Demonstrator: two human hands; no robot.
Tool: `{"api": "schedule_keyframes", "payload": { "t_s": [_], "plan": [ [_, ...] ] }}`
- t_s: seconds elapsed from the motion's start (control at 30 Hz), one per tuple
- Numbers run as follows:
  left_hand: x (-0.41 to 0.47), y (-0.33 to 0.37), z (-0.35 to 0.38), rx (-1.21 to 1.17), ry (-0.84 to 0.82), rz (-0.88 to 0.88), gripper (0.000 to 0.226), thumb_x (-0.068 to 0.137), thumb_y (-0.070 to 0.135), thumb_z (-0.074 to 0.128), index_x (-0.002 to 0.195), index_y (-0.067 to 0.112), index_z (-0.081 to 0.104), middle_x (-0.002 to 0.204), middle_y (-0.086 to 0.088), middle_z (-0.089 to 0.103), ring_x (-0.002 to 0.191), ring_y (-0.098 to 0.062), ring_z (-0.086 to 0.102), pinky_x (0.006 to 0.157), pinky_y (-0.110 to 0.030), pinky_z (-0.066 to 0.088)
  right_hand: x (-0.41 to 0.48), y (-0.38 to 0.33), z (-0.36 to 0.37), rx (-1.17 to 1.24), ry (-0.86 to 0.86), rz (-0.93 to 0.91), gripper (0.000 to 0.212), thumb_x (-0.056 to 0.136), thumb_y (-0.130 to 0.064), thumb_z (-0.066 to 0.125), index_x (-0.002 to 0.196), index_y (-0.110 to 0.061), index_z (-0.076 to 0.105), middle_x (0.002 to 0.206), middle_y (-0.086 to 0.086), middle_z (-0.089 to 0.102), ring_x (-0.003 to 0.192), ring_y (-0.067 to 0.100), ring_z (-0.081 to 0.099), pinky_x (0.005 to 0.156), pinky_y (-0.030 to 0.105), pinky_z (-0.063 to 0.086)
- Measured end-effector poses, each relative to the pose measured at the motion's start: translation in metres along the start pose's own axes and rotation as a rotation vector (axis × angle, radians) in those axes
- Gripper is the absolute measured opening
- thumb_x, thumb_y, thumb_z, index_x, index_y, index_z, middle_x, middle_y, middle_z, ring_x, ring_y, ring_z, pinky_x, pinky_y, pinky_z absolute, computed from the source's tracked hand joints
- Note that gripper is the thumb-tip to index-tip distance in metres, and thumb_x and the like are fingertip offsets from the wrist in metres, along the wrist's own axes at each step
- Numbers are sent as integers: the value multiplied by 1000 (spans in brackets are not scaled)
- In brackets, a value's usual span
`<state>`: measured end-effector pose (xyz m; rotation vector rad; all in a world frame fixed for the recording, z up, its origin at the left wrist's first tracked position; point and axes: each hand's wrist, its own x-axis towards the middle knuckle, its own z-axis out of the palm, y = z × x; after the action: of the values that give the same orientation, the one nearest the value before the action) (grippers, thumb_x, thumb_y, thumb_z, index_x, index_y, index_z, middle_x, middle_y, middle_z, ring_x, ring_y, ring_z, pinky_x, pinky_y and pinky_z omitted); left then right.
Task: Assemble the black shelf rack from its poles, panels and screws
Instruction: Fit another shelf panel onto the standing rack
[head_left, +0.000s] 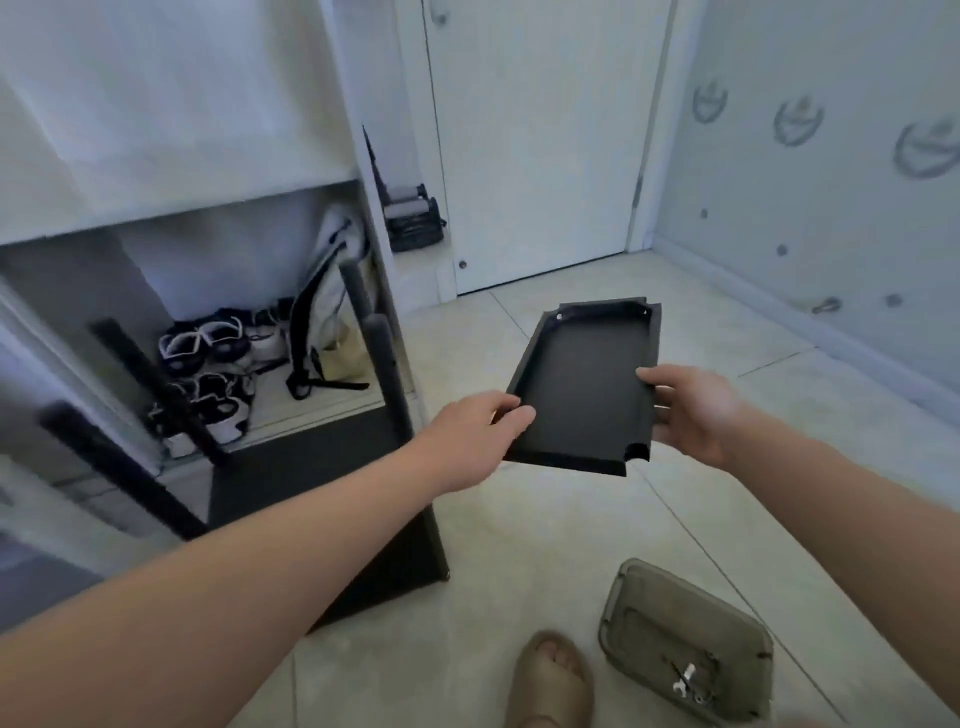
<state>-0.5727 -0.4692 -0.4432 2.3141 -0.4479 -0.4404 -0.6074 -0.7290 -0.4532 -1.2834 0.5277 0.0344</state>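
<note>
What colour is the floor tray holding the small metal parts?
Dull olive green, slightly translucent. The head view, the only one, shows the tray clearly.

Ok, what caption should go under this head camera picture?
A left hand and right hand hold a black panel beside the half-built rack.

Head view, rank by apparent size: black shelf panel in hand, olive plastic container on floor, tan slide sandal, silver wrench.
1-2. Black rectangular shelf panel and olive-green plastic container: look alike, unranked; the container is nearer.
3. Tan foam slide sandal, cropped at frame edge.
4. Small silver wrench.
</note>
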Motion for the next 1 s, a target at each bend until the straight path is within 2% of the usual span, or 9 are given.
{"api": "schedule_keyframes", "payload": {
  "t_s": [0.1, 0.17, 0.23, 0.33, 0.47, 0.57, 0.7, 0.9, 1.0],
  "plan": [
    [-53, 23, -48, 330, 79, 215, 85, 77, 87, 29, 142, 37, 51, 156, 13, 39, 148, -15, 25, 121, -44, 21, -53, -47, 44, -21, -21, -140, 13, 99, -12, 56, 101, -4, 66, 93, 12, 68, 64, 23, 73, 57, 32, 60],
    [-88, 33, -77, 552, 160, 321, 85, 73, 89, 38, 142, 41, 48, 159, 14, 34, 151, -12, 16, 124, -47, 8, -87, -70, 78, -25, -55, -208, 12, 100, -12, 56, 102, -5, 66, 97, 12, 66, 68, 23, 73, 59, 32, 60],
    [-119, 36, -102, 684, 297, 409, 62, 85, 67, 56, 139, 38, 50, 148, 13, 48, 145, -14, 30, 123, -44, 12, -117, -86, 116, -4, -93, -249, 14, 100, -12, 56, 110, -5, 63, 101, 12, 65, 70, 22, 73, 59, 31, 60],
    [-159, 33, -136, 779, 598, 487, 29, 96, 29, 56, 124, 31, 58, 120, 10, 66, 114, -19, 59, 106, -37, 35, -155, -100, 169, 30, -131, -287, 17, 100, -13, 57, 114, -4, 61, 105, 14, 65, 78, 26, 72, 58, 30, 59],
    [-202, 19, -176, 785, 841, 481, 18, 92, 15, 60, 108, 23, 62, 95, 7, 69, 89, -22, 65, 86, -34, 41, -190, -114, 230, 32, -194, -345, 17, 99, -18, 62, 107, -3, 62, 100, 15, 68, 68, 24, 75, 58, 32, 60],
    [-220, 8, -201, 644, 988, 461, 7, 92, 15, 63, 97, 15, 58, 72, 4, 57, 69, -29, 56, 61, -33, 32, -204, -119, 264, -66, -251, -390, 28, 97, -34, 67, 107, -7, 64, 95, 11, 74, 82, 28, 77, 62, 37, 61],
    [-222, -9, -222, 328, 999, 286, 14, 98, 30, 58, 96, 21, 47, 64, 11, 45, 59, -17, 47, 53, -34, 34, -199, -116, 286, -134, -249, -391, 30, 96, -40, 67, 111, -15, 60, 110, 11, 71, 102, 31, 72, 67, 40, 62],
    [-204, -21, -250, -551, 885, 250, 24, 95, 18, 64, 101, 42, 63, 97, 25, 69, 96, 2, 65, 79, -23, 50, -166, -96, 304, -183, -192, -280, 36, 96, -43, 67, 120, -19, 56, 124, 6, 60, 103, 22, 65, 76, 37, 60],
    [-193, -29, -259, -839, 825, 210, 19, 95, 14, 67, 105, 30, 69, 104, 12, 74, 100, -13, 70, 88, -33, 56, -153, -88, 309, -76, -255, -175, 42, 96, -45, 68, 126, -21, 49, 120, 9, 60, 103, 27, 68, 80, 40, 60]
  ]
}}
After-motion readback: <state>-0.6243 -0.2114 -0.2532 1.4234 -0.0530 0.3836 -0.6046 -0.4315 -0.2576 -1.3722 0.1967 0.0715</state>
